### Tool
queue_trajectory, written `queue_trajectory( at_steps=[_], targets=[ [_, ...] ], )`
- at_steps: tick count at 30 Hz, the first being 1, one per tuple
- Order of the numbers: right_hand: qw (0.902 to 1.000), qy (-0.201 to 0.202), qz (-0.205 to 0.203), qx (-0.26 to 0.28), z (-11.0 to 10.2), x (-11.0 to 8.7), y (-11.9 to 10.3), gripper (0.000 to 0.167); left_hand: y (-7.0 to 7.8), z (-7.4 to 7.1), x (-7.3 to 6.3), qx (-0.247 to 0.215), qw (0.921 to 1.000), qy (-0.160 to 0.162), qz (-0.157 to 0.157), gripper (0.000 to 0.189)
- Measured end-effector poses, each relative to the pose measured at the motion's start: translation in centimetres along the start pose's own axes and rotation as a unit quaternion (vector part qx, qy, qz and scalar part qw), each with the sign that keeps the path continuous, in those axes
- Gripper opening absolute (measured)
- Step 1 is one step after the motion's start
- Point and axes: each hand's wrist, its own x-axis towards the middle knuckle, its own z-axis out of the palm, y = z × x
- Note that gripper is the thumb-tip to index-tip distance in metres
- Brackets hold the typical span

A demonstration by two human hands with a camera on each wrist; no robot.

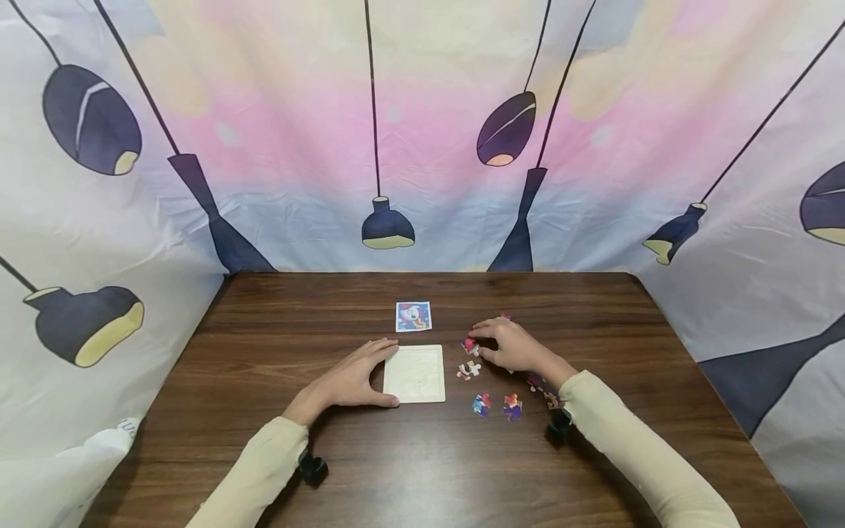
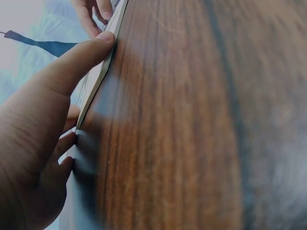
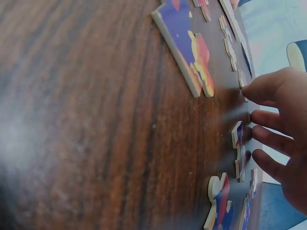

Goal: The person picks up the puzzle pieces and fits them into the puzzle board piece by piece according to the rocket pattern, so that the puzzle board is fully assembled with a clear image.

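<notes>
A square pale wooden puzzle tray (image 1: 414, 374) lies flat on the table. My left hand (image 1: 356, 375) holds it from the left, thumb (image 2: 103, 42) on the near edge and fingers at the far left corner. To the right of the tray, the right hand (image 1: 511, 345) pinches a red and white jigsaw piece (image 1: 469, 345) between thumb and index finger, low over the table. In the right wrist view the thumb (image 3: 261, 88) meets that piece, and the index finger is hidden behind it. Another jigsaw piece (image 1: 469, 370) lies just nearer.
Two colourful pieces (image 1: 512, 407) lie nearer on the wooden table (image 1: 396, 462). Several more (image 3: 220, 203) lie under and beside the right hand and wrist. Behind the tray is a small printed picture card (image 1: 413, 317). A patterned curtain (image 1: 297, 147) closes off the back and sides.
</notes>
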Motion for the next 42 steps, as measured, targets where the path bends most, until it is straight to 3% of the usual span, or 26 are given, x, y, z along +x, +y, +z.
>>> queue_trajectory(
  at_steps=[14, 23, 42],
  targets=[
    [1.0, 0.002, 0.005, -0.002, 0.28, 0.27, -0.08, 0.028, 0.25, -0.12, -0.05, 0.0, 1.0, -0.001, -0.001, 0.11],
    [0.9998, -0.009, 0.001, -0.017, 0.34, 0.25, -0.13, 0.035, 0.29, 0.1, -0.25, -0.004, 1.0, -0.004, -0.004, 0.109],
    [0.9998, 0.016, -0.009, 0.0, -0.02, 0.4, 0.2, 0.03, 0.22, 0.21, -0.25, -0.012, 0.9999, 0.007, -0.007, 0.108]
  ],
)
